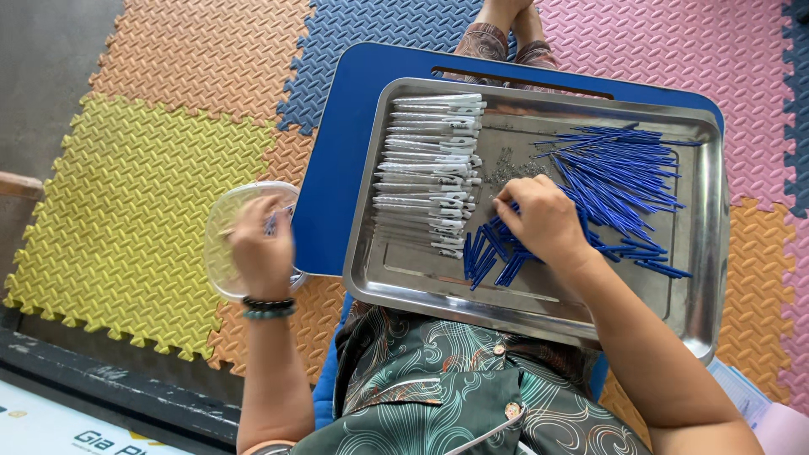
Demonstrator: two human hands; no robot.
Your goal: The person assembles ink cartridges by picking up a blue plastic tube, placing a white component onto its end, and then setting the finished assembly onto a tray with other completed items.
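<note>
Steel gives you a rimmed tray (699, 253) at the centre of the frame, resting on a blue lap board (337, 152) across your knees, and its raised edge looks meant to keep the loose parts from rolling off onto the foam floor mats (152, 168). White pen barrels (430, 164) lie in a neat column down the left part of the tray, all pointing the same way, which reads as sorted stock. Blue refills (619, 173) sprawl in a loose heap at the upper right of the tray, with a smaller cluster of them just below your right hand (543, 221), close enough to pick from without reaching. A scatter of tiny grey bits, too small to identify, sits between the white column and the blue heap.

Your right hand lies palm down at mid-tray, wrist bent slightly, forearm running in from the lower right corner of the frame. Its grip is curled and pressed down onto the blue refills beneath it; whether the fingertips actually pinch one is hidden by the back of the hand.

Your left hand (261, 248) hangs off the tray at the left of the frame, over a clear plastic tub (221, 244) that sits on the mats beside the board. Its grip is bunched together around something thin and bluish, blurred, so you cannot tell what it is. Beaded bracelets (270, 307) circle that wrist, and the forearm drops straight toward the bottom edge.
</note>
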